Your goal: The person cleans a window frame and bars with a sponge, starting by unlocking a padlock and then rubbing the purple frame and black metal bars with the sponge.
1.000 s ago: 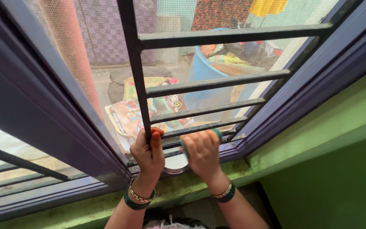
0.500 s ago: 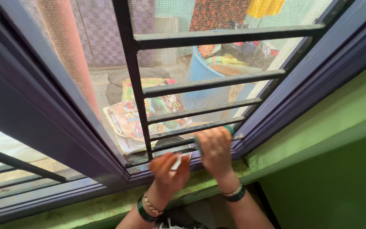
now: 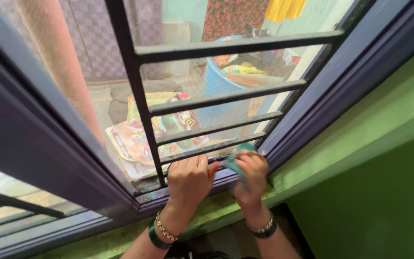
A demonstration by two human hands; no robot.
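My left hand (image 3: 189,179) rests palm-down on the bottom rail of the purple window frame (image 3: 49,144), fingers together against the lowest grille bar. My right hand (image 3: 251,173) is closed around a green scrub pad (image 3: 234,163) and presses it at the lower right corner of the dark metal grille (image 3: 202,100). Both wrists wear green and gold bangles. The grille's horizontal bars run above my hands, with a mesh screen behind them.
Below the frame runs a stained green sill (image 3: 226,201), and a green wall (image 3: 374,192) fills the right. Outside, through the mesh, stand a blue barrel (image 3: 219,84), colourful printed sacks (image 3: 140,134) and hanging clothes (image 3: 226,14).
My left hand let go of the vertical bar, dropped, and now lies flat on the bottom rail. My right hand slid the green pad rightward and down along the lowest bar to the corner.
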